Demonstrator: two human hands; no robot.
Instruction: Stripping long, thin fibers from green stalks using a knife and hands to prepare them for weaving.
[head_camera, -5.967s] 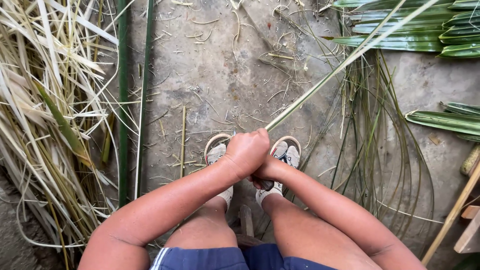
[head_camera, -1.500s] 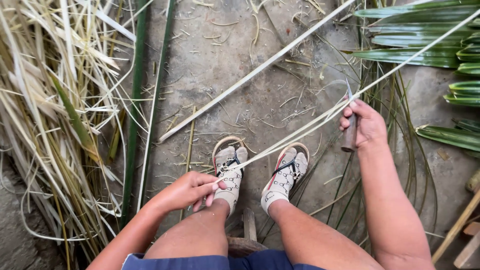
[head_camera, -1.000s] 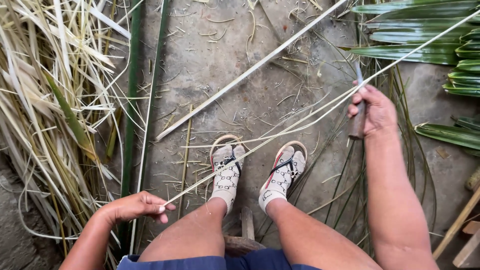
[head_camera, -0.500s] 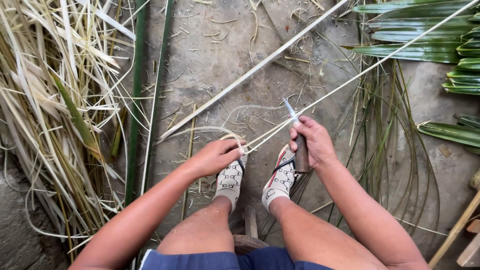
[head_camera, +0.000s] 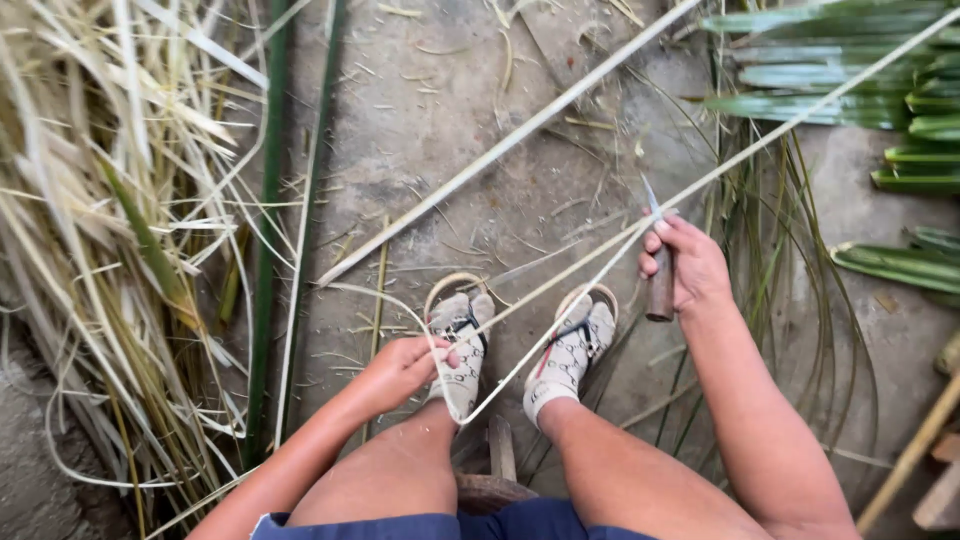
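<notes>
I sit over a concrete floor with my feet in socks and sandals (head_camera: 575, 350). My left hand (head_camera: 405, 368) pinches the near end of a long pale leaf strip (head_camera: 760, 145) beside my left foot. The strip runs diagonally up to the top right. My right hand (head_camera: 690, 265) grips a small knife with a wooden handle (head_camera: 660, 285), its blade (head_camera: 652, 200) pressed against the strip. Below the blade the strip splits into two thin strands that reach back to my left hand.
A heap of dry pale strips (head_camera: 110, 230) fills the left side, with two green stalks (head_camera: 270, 240) beside it. Green palm leaves (head_camera: 880, 90) lie at the top right. A second pale rib (head_camera: 500, 145) crosses the floor. A wooden stick (head_camera: 910, 455) lies at the right edge.
My right hand with the knife has slid up and to the right along the strip. My left hand has drawn back toward my knee, and the split strands are longer.
</notes>
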